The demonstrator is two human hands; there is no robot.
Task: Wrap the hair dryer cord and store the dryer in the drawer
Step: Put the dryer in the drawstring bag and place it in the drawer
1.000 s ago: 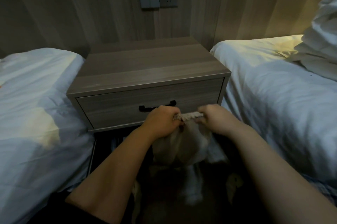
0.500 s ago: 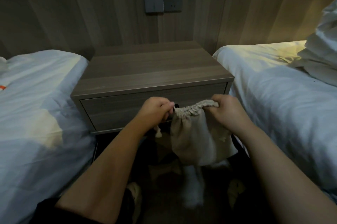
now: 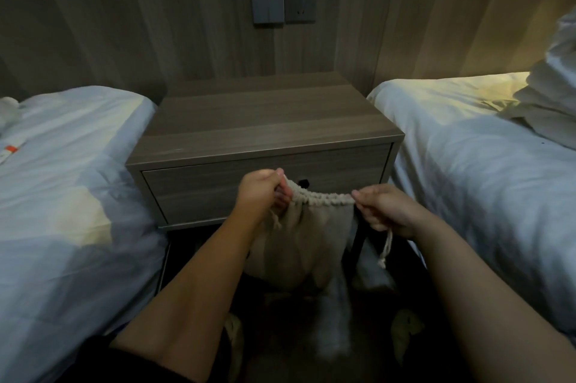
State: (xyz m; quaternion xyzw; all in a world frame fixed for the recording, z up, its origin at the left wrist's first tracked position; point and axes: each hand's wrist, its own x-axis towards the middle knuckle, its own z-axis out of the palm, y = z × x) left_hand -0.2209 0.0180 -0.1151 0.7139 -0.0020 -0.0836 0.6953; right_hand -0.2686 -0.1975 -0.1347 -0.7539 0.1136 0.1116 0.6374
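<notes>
While held up in front of the closed drawer (image 3: 265, 186), hangs slack and full-bellied: beige drawstring bag (image 3: 299, 239), gathered mouth stretched level between two fists. Left hand (image 3: 263, 195) clenched tight on the left end of the puckered rim, knuckles toward the camera, a short tail of cord dangling just below. Right hand (image 3: 386, 211) closed likewise on the right end of the rim, with a knotted drawstring (image 3: 386, 247) trailing down from under the palm. Hair dryer itself nowhere to be seen; cannot tell whether inside the bag, though the cloth bulges low and round. Cord of the dryer likewise hidden.

Behind the bag, a wood-grain nightstand (image 3: 268, 120), top bare, drawer front flush with the frame, only a small dark bit of its handle (image 3: 302, 183) peeking above the bag's rim. On the far wall above, a grey switch plate (image 3: 267, 2) touching a darker socket (image 3: 300, 2) at its right. To the left, a bed with white bedding (image 3: 68, 183), a small orange tag (image 3: 12, 150) near its left edge. To the right, a second white bed (image 3: 473, 158), rumpled pillows (image 3: 554, 95) piled at its far right. Below, dim floor in the near middle, pale shapes too blurred to make out.
</notes>
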